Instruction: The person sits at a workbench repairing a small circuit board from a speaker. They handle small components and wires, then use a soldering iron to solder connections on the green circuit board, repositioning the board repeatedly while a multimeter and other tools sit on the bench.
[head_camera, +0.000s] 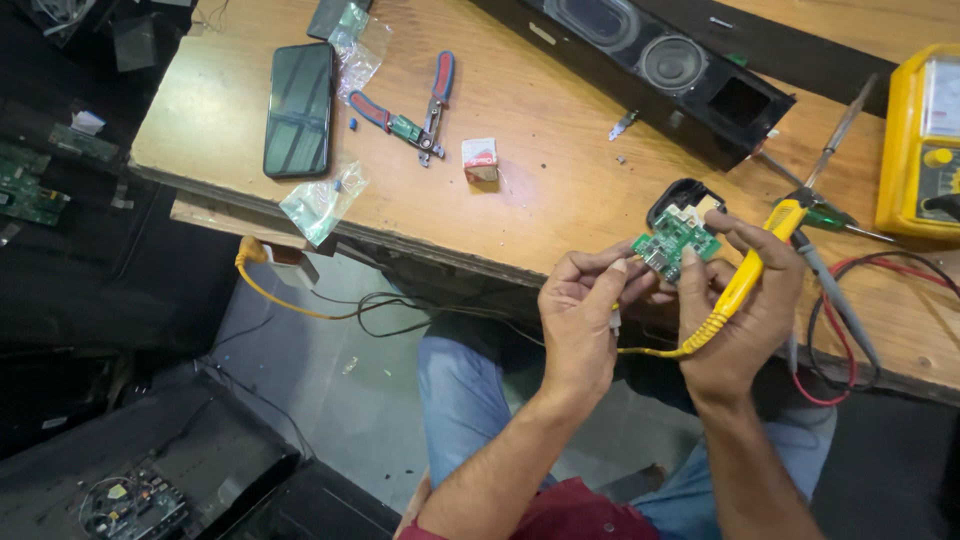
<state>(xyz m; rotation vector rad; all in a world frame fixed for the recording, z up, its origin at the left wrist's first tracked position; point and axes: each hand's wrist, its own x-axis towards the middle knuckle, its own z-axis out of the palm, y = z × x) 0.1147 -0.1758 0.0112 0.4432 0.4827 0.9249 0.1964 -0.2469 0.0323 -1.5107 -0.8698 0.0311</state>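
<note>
My left hand (583, 312) and my right hand (745, 310) meet over the front edge of the wooden workbench (560, 170). Both pinch a small green circuit board (672, 241), held just above the bench edge. My right hand also grips a yellow soldering iron (762, 250), its tip pointing up and to the right, its yellow coiled cord (690, 345) trailing down to the left. Behind the board lies a small black plastic housing (683, 197).
On the bench lie a black phone (300, 108), red-handled pliers (412, 112), a small red-and-white box (480, 158), plastic bags (322, 200), a long black speaker bar (660, 65), a yellow multimeter (922, 140) with red and black leads (840, 330). Circuit boards (130, 505) sit on the floor.
</note>
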